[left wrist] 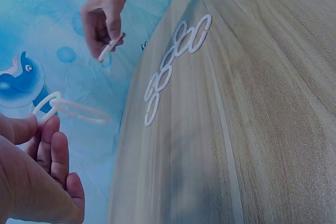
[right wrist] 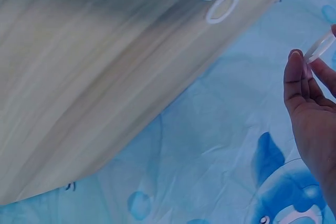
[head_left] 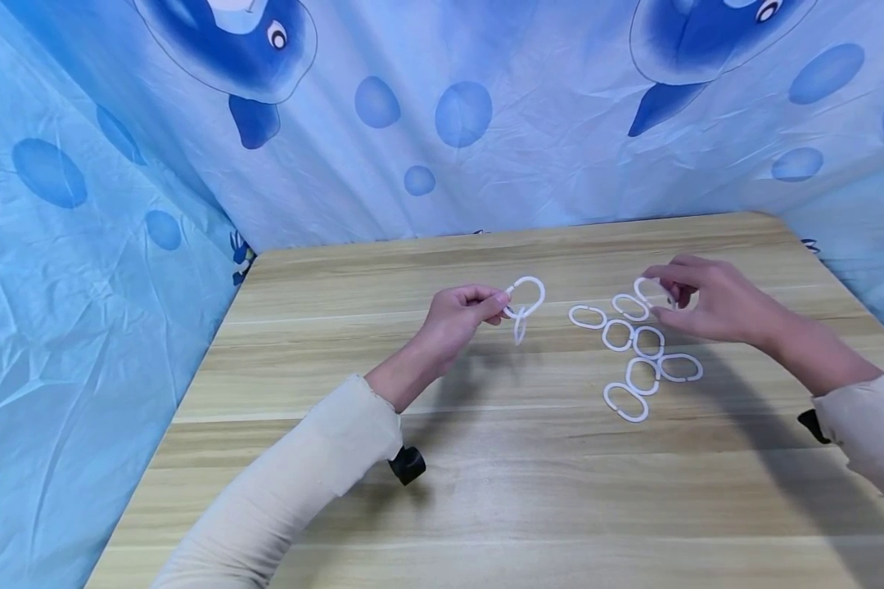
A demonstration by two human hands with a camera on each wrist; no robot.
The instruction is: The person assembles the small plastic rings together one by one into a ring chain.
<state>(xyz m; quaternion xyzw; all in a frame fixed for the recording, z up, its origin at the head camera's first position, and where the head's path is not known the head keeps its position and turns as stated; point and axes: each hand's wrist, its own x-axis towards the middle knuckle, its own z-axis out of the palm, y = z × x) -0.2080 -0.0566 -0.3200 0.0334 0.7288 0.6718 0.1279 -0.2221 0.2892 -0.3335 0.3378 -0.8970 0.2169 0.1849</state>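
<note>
My left hand (head_left: 458, 317) pinches a white oval chain link (head_left: 543, 296) between thumb and fingers, above the table. A second white link (left wrist: 84, 118) hangs through it, looped on, and looks slightly blurred. Over at the right, my right hand (head_left: 725, 301) holds a single white link (head_left: 637, 286) by thumb and fingertips. That link is raised above the table, near the far end of a loose cluster. Several more white links (head_left: 636, 420) lie flat in this cluster between the hands, and some show a small gap in their rim.
The wood-grain table (head_left: 486, 507) spans the space below both arms. A blue curtain (head_left: 530, 164) printed with dolphins and bubbles hangs behind its far edge and along the sides. A small black device (head_left: 408, 465) sits beneath the left cuff.
</note>
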